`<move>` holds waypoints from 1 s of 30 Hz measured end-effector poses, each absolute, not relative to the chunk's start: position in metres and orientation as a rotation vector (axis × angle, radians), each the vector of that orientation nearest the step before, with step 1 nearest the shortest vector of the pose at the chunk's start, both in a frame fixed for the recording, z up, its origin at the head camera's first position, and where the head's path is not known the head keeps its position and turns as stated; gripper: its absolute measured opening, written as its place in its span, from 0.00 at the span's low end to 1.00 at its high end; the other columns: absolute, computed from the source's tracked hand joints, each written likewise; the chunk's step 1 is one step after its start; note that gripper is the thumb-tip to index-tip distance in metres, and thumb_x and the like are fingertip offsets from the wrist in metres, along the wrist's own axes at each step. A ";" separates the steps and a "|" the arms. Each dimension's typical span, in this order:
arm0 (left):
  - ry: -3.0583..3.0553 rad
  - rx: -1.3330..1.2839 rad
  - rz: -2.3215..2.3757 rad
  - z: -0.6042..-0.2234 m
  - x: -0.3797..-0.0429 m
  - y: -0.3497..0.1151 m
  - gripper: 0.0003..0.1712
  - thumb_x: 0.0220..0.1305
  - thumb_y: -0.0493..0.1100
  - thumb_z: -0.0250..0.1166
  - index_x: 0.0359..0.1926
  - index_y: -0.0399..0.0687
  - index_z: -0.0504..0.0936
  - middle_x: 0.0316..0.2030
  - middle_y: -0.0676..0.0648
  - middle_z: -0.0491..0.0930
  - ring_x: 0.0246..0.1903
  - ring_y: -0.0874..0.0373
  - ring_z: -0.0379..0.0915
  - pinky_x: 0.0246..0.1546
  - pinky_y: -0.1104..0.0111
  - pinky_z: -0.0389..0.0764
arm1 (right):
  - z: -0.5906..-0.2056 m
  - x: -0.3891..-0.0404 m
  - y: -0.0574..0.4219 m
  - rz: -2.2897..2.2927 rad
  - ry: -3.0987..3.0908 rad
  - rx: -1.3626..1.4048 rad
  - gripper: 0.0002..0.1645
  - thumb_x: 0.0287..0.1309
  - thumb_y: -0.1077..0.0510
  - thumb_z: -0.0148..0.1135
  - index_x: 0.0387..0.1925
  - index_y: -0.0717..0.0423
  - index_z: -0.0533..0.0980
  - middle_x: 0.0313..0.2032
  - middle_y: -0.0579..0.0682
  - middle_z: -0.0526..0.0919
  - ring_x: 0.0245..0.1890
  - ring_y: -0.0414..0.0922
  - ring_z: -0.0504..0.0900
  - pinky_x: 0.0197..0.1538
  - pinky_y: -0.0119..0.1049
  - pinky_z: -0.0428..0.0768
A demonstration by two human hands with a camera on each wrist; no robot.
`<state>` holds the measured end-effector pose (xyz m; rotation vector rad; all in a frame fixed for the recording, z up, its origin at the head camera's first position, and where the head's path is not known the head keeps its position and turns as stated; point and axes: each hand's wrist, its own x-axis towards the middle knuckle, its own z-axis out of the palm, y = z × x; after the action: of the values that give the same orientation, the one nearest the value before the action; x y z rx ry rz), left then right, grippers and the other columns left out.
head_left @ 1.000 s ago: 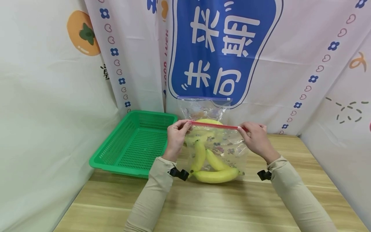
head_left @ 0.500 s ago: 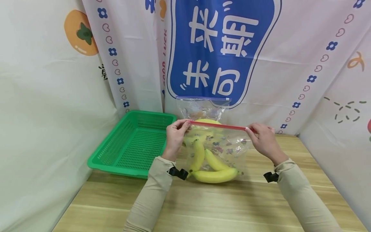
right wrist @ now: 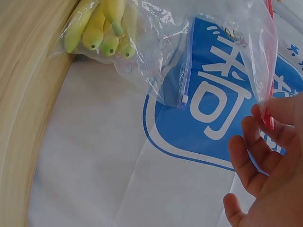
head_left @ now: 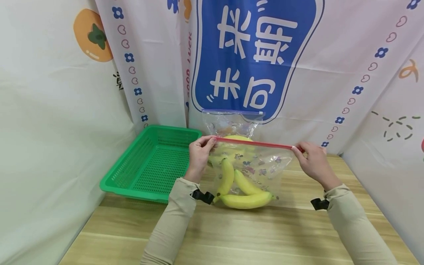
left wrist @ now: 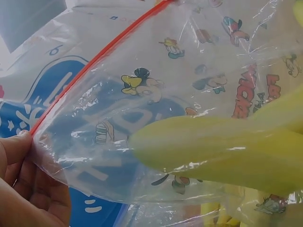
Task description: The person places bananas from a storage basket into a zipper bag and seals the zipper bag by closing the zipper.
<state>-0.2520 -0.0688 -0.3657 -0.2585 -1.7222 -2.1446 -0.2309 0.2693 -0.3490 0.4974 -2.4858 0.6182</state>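
A clear zip bag point(head_left: 265, 165) printed with small cartoon figures stands on the table, its red zip strip point(head_left: 255, 142) drawn straight across the top. Inside its lower part lie several yellow bananas point(head_left: 246, 200). My left hand point(head_left: 200, 156) pinches the strip's left corner between thumb and fingers, also seen in the left wrist view. At the other end my right hand point(head_left: 314, 162) pinches the strip with thumb and forefinger. In the right wrist view a short red tip sticks out past those fingers, while the other fingers of the right hand point(right wrist: 279, 175) are loosely bent.
Behind stands a second clear bag point(head_left: 228, 123) with a purple zip strip and more bananas point(right wrist: 111, 28), against the printed curtain point(head_left: 159, 73). A green plastic basket point(head_left: 159, 171) sits at the left. The wooden table point(head_left: 248, 235) reaches to cloth walls on both sides.
My right hand has moved steadily right along the top of the bag, and more red strip shows between my hands. My left hand has hardly moved. The bananas stay put.
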 end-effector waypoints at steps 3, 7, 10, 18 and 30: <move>-1.728 -0.268 -2.145 -0.366 -0.252 -0.068 0.11 0.63 0.37 0.63 0.40 0.31 0.83 0.33 0.31 0.79 0.29 0.56 0.78 0.31 0.69 0.80 | -0.348 -0.230 0.273 0.615 -2.485 0.502 0.11 0.67 0.56 0.54 0.32 0.58 0.77 0.28 0.52 0.78 0.27 0.48 0.70 0.40 0.52 0.59; -1.758 -0.292 -2.140 -0.366 -0.254 -0.061 0.11 0.63 0.38 0.63 0.40 0.30 0.83 0.33 0.31 0.80 0.29 0.59 0.77 0.34 0.64 0.81 | -0.345 -0.230 0.278 0.665 -2.505 0.482 0.12 0.69 0.57 0.51 0.33 0.61 0.75 0.28 0.54 0.76 0.26 0.48 0.70 0.34 0.44 0.67; -1.804 -0.303 -2.136 -0.365 -0.256 -0.054 0.11 0.64 0.39 0.63 0.40 0.32 0.83 0.33 0.33 0.80 0.29 0.59 0.78 0.39 0.55 0.80 | -0.344 -0.231 0.283 0.719 -2.519 0.431 0.13 0.69 0.57 0.50 0.34 0.62 0.74 0.28 0.55 0.76 0.26 0.49 0.71 0.29 0.41 0.70; -1.925 -0.332 -2.196 -0.359 -0.271 -0.040 0.12 0.65 0.43 0.62 0.41 0.38 0.83 0.35 0.39 0.82 0.36 0.53 0.78 0.41 0.61 0.80 | -0.340 -0.248 0.295 0.771 -2.509 0.253 0.16 0.69 0.55 0.49 0.33 0.65 0.73 0.26 0.57 0.74 0.25 0.49 0.68 0.26 0.38 0.67; -2.082 -0.232 -2.193 -0.355 -0.310 -0.018 0.12 0.69 0.41 0.58 0.42 0.37 0.82 0.38 0.39 0.82 0.39 0.52 0.79 0.47 0.54 0.76 | -0.353 -0.282 0.309 0.931 -2.598 -0.002 0.23 0.70 0.47 0.44 0.42 0.64 0.72 0.39 0.61 0.75 0.31 0.51 0.75 0.28 0.35 0.74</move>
<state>-0.3096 -0.0183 -0.3552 -0.2323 -2.0815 -2.1931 -0.2819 0.3090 -0.3532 -0.0016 -2.5981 0.9307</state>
